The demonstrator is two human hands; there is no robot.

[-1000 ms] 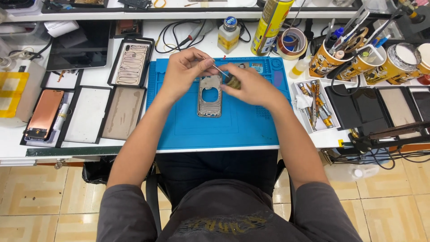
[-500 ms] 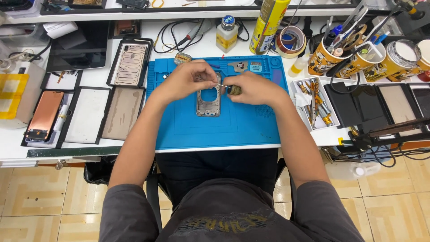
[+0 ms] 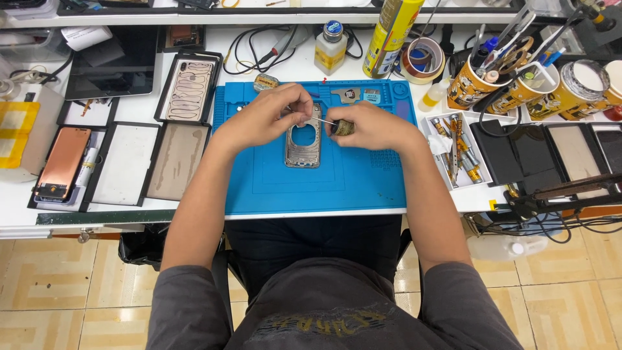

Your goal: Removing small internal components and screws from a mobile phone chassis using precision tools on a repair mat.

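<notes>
Pinching the top edge of that bare silver metal phone frame [image 3: 303,137] with your left hand [image 3: 269,118], fingers clamped on it, frame lying flat on the blue silicone work mat [image 3: 363,175]. Your right hand [image 3: 369,128] grips a small screwdriver with a worn brass-coloured handle [image 3: 341,127], tip at the frame's right edge.

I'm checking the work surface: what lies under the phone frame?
The phone frame lies flat on the blue repair mat, which shows through its cutout. The left hand covers its top edge, so what sits there is hidden.
</notes>
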